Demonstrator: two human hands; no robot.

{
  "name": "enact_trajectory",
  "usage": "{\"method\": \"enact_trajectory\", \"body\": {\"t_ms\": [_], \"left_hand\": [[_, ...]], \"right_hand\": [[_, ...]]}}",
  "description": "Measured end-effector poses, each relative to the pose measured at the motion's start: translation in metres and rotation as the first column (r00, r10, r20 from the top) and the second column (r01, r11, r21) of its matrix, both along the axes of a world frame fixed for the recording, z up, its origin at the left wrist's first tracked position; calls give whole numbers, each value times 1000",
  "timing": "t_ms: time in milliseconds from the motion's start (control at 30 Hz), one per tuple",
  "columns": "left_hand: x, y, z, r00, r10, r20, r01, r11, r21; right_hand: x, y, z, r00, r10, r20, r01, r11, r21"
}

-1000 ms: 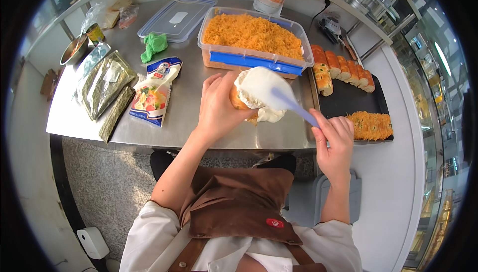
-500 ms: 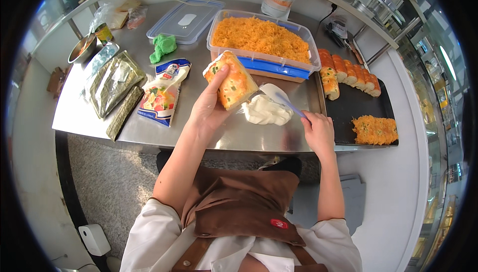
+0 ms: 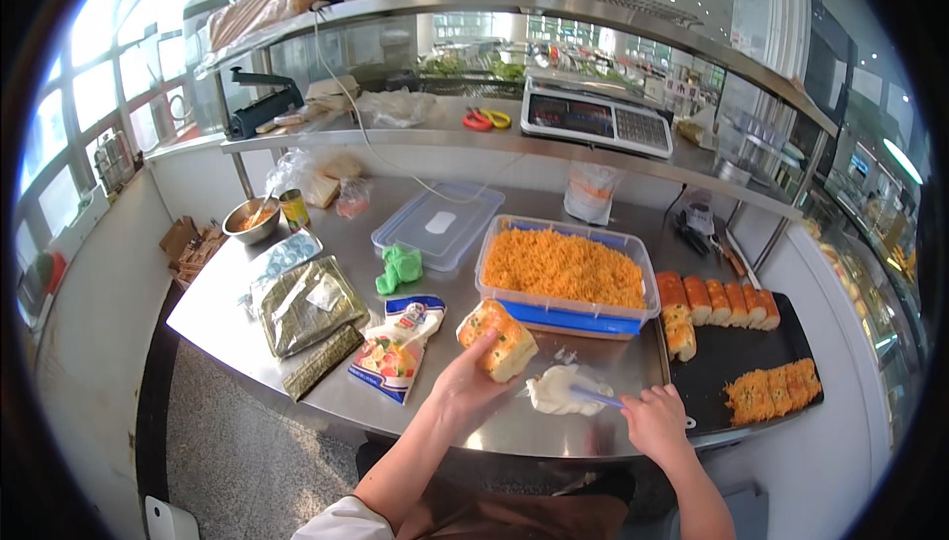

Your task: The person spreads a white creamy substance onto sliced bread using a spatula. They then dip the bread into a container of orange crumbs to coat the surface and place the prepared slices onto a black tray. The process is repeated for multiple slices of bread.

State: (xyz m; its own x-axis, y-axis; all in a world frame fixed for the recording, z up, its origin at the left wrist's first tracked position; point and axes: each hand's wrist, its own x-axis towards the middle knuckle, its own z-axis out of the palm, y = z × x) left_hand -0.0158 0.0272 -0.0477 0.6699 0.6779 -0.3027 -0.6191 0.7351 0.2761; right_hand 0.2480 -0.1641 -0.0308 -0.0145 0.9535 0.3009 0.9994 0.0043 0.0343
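Note:
My left hand (image 3: 469, 382) is closed around a golden bread roll (image 3: 502, 344) flecked with green bits, held above the steel table. In my right hand (image 3: 654, 419) is a spatula (image 3: 599, 398) with a pale purple handle, its blade down in a mound of white cream (image 3: 556, 388) on the tabletop. Behind the cream stands a clear plastic tub (image 3: 565, 320) full of orange floss (image 3: 563, 268). Right of my right hand is a black baking tray (image 3: 700, 387) with plain golden rolls (image 3: 720, 300), green-flecked rolls (image 3: 679, 332) and floss-coated rolls (image 3: 774, 392).
On the left lie a blue-and-white food pouch (image 3: 397, 347), seaweed packs (image 3: 308, 308), a green cloth (image 3: 399, 268) and a metal bowl (image 3: 252, 220). A plastic lid (image 3: 437, 224) is behind them. Overhead, a shelf holds a scale (image 3: 596, 117) and scissors (image 3: 486, 119).
The view has tipped upward, bringing in the shelf. The spatula blade has gone from standing tilted at the cream's back edge to lying down in it. The bread roll remains in my left hand.

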Motion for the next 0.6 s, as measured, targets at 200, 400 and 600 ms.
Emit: {"method": "enact_trajectory", "body": {"t_ms": [200,400,600], "left_hand": [[-20,3,5,999,48,-3,-48,999,-12],[-5,-5,11,999,32,15,-31,998,-51],[8,6,-2,994,18,105,-14,999,-39]], "right_hand": [[14,-1,16,992,25,123,-21,999,-32],[37,-44,27,954,-209,-214,182,974,-138],[24,-46,-14,299,-232,-926,37,972,-232]]}}
